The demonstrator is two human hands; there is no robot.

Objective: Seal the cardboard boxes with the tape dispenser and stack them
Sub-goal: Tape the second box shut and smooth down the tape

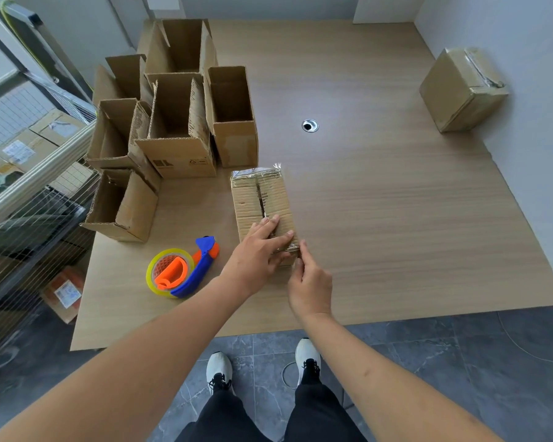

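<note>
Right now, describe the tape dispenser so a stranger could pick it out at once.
Start at the wooden table and find the cluster of open cardboard boxes on its left side. Nearer the front edge, left of the hands, lies the tape dispenser. It is the only bright thing there: blue handle, orange hub, clear tape roll.

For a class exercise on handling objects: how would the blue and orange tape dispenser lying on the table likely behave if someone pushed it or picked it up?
The tape dispenser lies on its side, so it would probably slide, not roll. Its plastic body looks rigid, likely light. The handle offers a ready grip.
</note>
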